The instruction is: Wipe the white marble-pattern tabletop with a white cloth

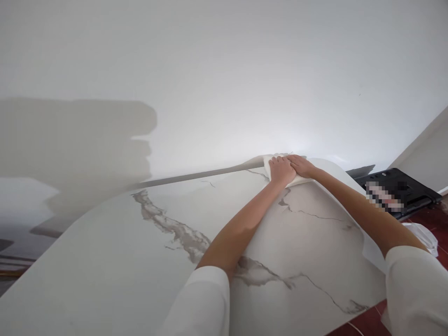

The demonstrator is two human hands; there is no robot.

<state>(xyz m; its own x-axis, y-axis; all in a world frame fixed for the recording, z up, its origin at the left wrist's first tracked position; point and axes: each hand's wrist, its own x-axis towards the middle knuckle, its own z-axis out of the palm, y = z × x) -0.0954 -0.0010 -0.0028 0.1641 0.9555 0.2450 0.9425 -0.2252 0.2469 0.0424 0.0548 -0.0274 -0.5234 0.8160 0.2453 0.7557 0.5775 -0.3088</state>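
Observation:
A white cloth (269, 163) lies folded at the far edge of a white marble-patterned tabletop (140, 261), close to the white wall. My left hand (281, 169) presses down on the cloth with its fingers curled. My right hand (301, 165) rests flat beside it, partly over the same cloth and touching the left hand. Both arms stretch out across the tabletop, in white sleeves pushed up to the elbow.
A black device (402, 189) with a blurred patch lies on the dark red floor at the right, beyond the table's rounded edge. A crumpled white bag (423, 235) sits near it. The white wall (224, 70) rises right behind the table.

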